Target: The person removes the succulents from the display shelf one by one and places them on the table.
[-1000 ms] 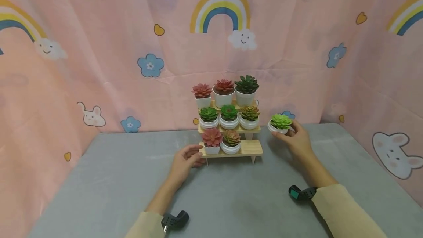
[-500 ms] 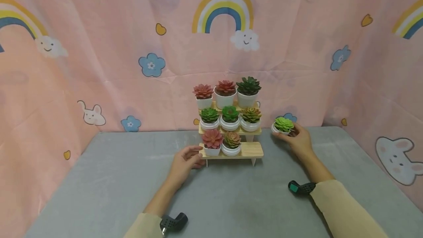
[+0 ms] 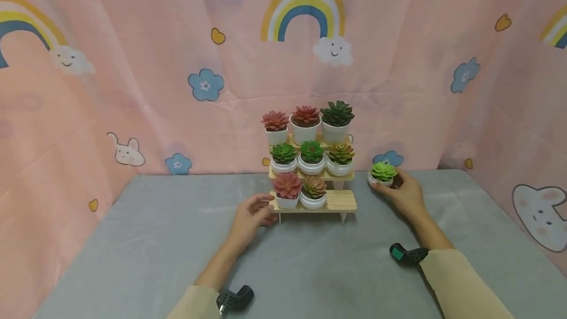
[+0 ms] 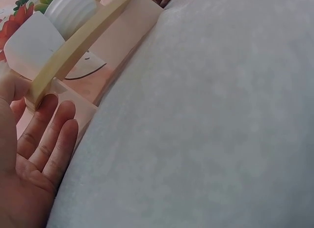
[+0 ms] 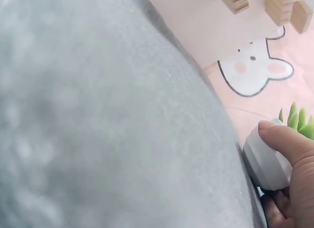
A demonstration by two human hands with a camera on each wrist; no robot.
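While the left hand (image 3: 251, 213) is resting at the left end of the wooden stand (image 3: 341, 202), the right hand (image 3: 405, 193) is holding a light-green succulent pot (image 3: 382, 174) low on the grey surface (image 3: 310, 270), just right of the stand and near the pink curtain (image 3: 177, 38). In the right wrist view the fingers (image 5: 284, 139) are curling round the pot's white ribbed wall, so the right grip is closing on it from the side and behind. The pot is looking as if it is sitting on the surface, though whether its base is fully down I cannot tell.

The left grip is lying loose: in the left wrist view the fingers (image 4: 54, 134) are stretching out nearly straight beneath the end of the lowest shelf, the thumb is touching the board's end, and nothing is being clasped. It seems to be steadying the stand rather than gripping it.

Eight pots are standing on the three shelves, and the right end of the lowest shelf is showing bare wood. The step in hand, as I am judging it, is the handling of this one loose pot beside the stand, at the point where it is meeting the surface. Any next move is calling for an upright pot, a firm hold on its wall, and clearance from the neighbouring brownish succulent (image 3: 314, 187) and the shelf edge above, with the left hand bracing the light stand against tipping.
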